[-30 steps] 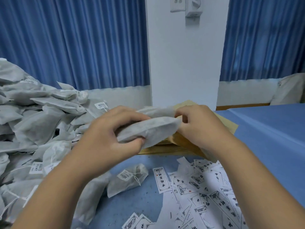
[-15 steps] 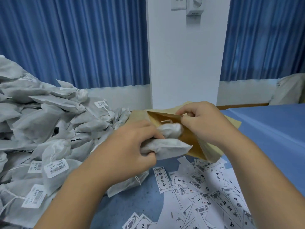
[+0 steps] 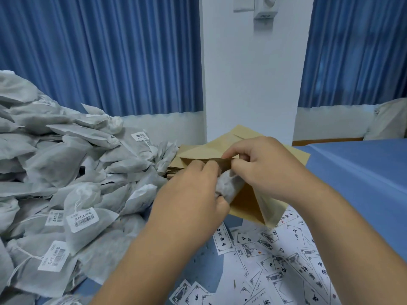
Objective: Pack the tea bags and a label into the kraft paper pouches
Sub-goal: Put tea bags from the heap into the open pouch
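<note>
tea bags (image 3: 55,172) of grey-white mesh lie heaped at the left of the table (image 3: 363,183), piled high toward the left edge. many have strings and white paper tags; the nearest tag (image 3: 83,219) shows a barcode under a line of dark characters, too small to read with any surety. other tags lower in the heap carry the same kind of barcode print.

just right of the heap, the left hand (image 3: 193,194) has its fingers curled round one tea bag (image 3: 229,186), gripping it at the mouth of a kraft paper pouch (image 3: 248,203). the bag's upper end appears to be inside the opening already, though the fingers hide the edge. the pouch is held off the table, tilted, its mouth up and its bottom corner pointing down toward the labels.

behind the hands a flat stack of brown pouches (image 3: 176,170) lies on the table, touching the heap's right fringe.

the right hand (image 3: 264,170) pinches the pouch's upper lip between thumb and forefinger, holding the mouth apart.

below and to the right, white labels (image 3: 275,260) lie scattered and overlapping on the blue cloth. each has a thin black frame, a small ink picture and bold black chinese characters.
</note>
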A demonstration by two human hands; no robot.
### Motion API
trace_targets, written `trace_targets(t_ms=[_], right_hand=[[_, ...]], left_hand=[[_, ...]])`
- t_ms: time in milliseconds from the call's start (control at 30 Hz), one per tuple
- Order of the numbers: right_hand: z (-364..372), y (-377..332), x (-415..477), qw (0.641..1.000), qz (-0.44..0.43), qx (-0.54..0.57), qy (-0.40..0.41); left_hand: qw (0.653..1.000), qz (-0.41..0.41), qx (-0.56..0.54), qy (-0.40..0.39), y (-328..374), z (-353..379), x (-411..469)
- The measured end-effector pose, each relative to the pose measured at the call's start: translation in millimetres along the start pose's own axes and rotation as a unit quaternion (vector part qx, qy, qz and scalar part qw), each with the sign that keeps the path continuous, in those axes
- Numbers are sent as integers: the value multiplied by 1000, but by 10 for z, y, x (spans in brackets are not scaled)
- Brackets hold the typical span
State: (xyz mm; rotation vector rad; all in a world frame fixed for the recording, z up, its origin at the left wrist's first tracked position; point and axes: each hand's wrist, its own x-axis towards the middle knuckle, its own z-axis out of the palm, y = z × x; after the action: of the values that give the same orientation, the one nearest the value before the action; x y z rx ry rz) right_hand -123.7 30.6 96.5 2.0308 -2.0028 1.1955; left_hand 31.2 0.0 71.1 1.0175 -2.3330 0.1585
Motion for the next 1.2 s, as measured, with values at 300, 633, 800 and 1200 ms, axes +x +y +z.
trace_targets(t_ms=[300,633,800,1200], right_hand=[[45,-52,-6,998,-29,12,51],[-58,-93,-1,993,-56,-53,87],[8,-154,-19,993,-71,-64,73],[52,71,14,981,16,-172,91]], left_hand=[[987,31,-160,13,54,222,7],[972,90,-182,116,60,244,0],[978,101,-163,82,85,358,-8],[974,-218,44,-47,-1013,205,187]])
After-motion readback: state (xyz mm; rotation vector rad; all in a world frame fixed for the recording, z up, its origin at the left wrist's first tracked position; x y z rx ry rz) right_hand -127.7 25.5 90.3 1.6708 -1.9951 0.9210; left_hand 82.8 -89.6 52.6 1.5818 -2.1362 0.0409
